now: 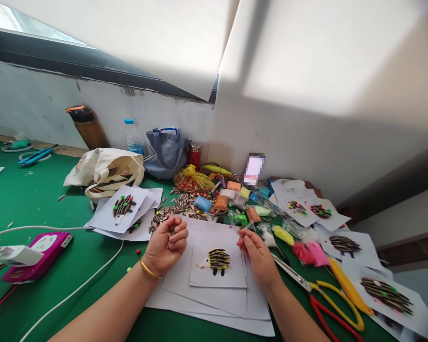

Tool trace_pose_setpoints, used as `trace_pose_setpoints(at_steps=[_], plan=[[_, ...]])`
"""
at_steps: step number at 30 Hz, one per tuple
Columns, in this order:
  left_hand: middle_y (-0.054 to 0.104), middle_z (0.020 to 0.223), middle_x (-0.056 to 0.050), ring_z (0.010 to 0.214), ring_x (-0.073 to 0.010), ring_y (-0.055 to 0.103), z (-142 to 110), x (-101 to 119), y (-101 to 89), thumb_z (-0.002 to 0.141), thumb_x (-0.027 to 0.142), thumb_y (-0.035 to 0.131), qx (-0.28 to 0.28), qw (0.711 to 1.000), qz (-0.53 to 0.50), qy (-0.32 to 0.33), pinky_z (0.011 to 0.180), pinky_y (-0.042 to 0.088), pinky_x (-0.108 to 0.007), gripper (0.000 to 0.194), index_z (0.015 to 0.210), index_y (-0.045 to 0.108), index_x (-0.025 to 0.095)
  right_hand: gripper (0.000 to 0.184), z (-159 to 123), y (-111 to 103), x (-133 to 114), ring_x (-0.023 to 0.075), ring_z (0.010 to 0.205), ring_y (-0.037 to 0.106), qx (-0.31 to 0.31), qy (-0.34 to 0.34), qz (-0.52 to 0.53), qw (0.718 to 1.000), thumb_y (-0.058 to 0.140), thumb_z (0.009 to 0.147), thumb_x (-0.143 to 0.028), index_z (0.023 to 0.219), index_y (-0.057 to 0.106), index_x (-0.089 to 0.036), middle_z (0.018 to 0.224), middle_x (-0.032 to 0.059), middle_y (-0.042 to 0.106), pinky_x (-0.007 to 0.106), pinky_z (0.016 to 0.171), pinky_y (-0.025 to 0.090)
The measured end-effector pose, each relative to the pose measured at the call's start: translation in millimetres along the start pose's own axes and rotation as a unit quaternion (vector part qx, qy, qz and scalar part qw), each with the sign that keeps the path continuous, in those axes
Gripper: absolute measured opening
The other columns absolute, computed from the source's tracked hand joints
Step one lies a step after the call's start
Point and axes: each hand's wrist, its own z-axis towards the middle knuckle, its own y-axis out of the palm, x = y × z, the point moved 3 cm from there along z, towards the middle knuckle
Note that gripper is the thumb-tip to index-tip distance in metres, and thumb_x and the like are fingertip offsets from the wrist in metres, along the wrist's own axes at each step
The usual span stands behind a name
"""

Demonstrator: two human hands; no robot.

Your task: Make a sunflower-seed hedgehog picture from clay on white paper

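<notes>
My left hand (169, 242), a gold bangle at its wrist, is turned palm up with curled fingers. Small striped sunflower seeds seem to show in its palm, partly hidden. Fingertips of my right hand (255, 254) are pinched together on a small, thin dark piece that looks like a sunflower seed. Between the hands lies a white card (199, 278) bearing a hedgehog picture (219, 260), made of yellow clay with striped seeds as spines and dark feet. Larger white sheets (214, 300) are stacked beneath the card. Behind my left hand spreads a pile of sunflower seeds (183, 205).
Bagged coloured clay (221, 203) crowds the back. Scissors (312, 286) and a yellow cutter (349, 287) lie right, beside finished hedgehog cards (387, 294). More cards (124, 209), a canvas bag (89, 166) and a magenta power strip (37, 256) with a white cable stand left. A phone (254, 168) leans against the wall.
</notes>
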Motion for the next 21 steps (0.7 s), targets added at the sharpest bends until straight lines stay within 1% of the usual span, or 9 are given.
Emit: trace_pose_setpoints(at_steps=[4, 8, 14, 21], plan=[[0.039, 0.064, 0.004, 0.041, -0.0037, 0.038, 0.2, -2.4, -0.3, 0.093, 0.016, 0.044, 0.016, 1.000, -0.004, -0.007, 0.032, 0.026, -0.012, 0.015, 0.079, 0.046, 0.018, 0.041, -0.7, 0.9, 1.8, 0.0205, 0.085, 0.058, -0.012, -0.006, -0.021, 1.000, 0.054, 0.089, -0.054, 0.114, 0.063, -0.023, 0.088, 0.0054, 0.063, 0.034, 0.080, 0.048], [0.040, 0.065, 0.004, 0.041, -0.0041, 0.040, 1.3, -3.9, -1.4, 0.094, 0.016, 0.042, 0.013, 1.000, -0.010, -0.013, 0.032, 0.028, -0.013, 0.015, 0.080, 0.046, 0.018, 0.041, -0.2, 0.8, 3.2, 0.0199, 0.084, 0.058, -0.020, -0.014, -0.032, 0.999, 0.053, 0.090, -0.053, 0.115, 0.063, -0.022, 0.087, 0.0053, 0.063, 0.035, 0.082, 0.047], [0.041, 0.066, 0.003, 0.042, -0.0042, 0.040, 2.2, -5.2, -2.5, 0.094, 0.015, 0.042, 0.018, 0.999, -0.020, -0.018, 0.032, 0.028, -0.014, 0.014, 0.081, 0.047, 0.018, 0.042, 2.2, 0.4, 3.7, 0.0189, 0.083, 0.058, -0.034, -0.016, -0.057, 0.998, 0.050, 0.091, -0.054, 0.116, 0.062, -0.022, 0.086, 0.0042, 0.064, 0.033, 0.080, 0.047], [0.041, 0.065, 0.003, 0.042, -0.0045, 0.040, 1.1, -12.9, -4.1, 0.094, 0.016, 0.042, 0.031, 0.999, -0.029, -0.029, 0.033, 0.027, -0.014, 0.014, 0.082, 0.048, 0.019, 0.045, 0.8, 3.2, 0.7, 0.0203, 0.082, 0.059, -0.033, -0.025, -0.080, 0.996, 0.051, 0.090, -0.056, 0.114, 0.063, -0.021, 0.084, 0.0050, 0.064, 0.034, 0.079, 0.048]])
